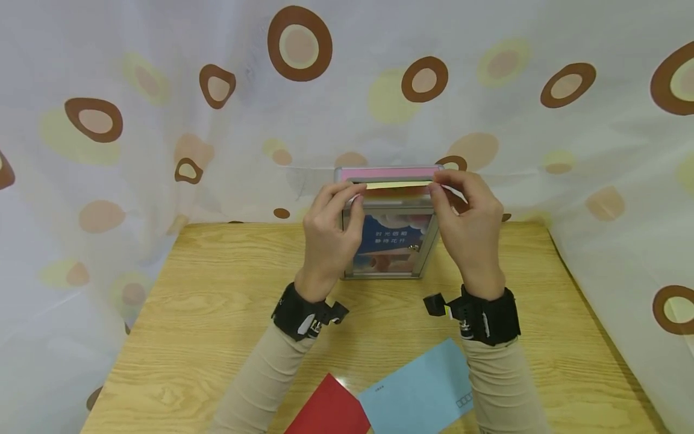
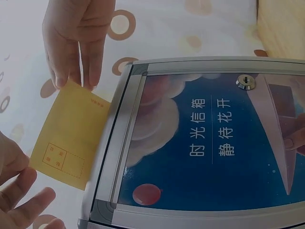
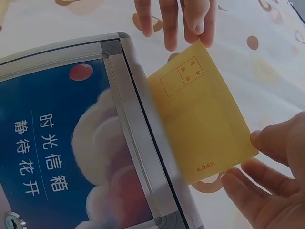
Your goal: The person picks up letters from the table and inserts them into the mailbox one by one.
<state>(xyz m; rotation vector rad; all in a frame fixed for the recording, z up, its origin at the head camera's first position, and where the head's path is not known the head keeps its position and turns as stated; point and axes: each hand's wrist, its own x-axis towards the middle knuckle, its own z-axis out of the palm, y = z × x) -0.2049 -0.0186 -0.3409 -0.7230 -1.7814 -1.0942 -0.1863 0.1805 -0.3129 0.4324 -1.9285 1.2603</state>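
Note:
A yellow envelope (image 3: 205,119) stands on edge at the top of a metal-framed mailbox (image 1: 387,241), its lower part hidden behind the box's top rim. My left hand (image 1: 334,232) pinches one upper corner of the envelope between thumb and fingertips. At the opposite upper corner, my right hand (image 1: 470,220) pinches it the same way. Both wrist views show the printed stamp square on the envelope's face. The mailbox front has a blue picture panel with white characters and a small keyhole lock (image 2: 246,82).
A red envelope (image 1: 329,410) and a light blue envelope (image 1: 420,389) lie on the wooden table (image 1: 217,313) near its front. Behind the mailbox hangs a white curtain (image 1: 347,114) with brown and yellow ring patterns, which also runs along both sides.

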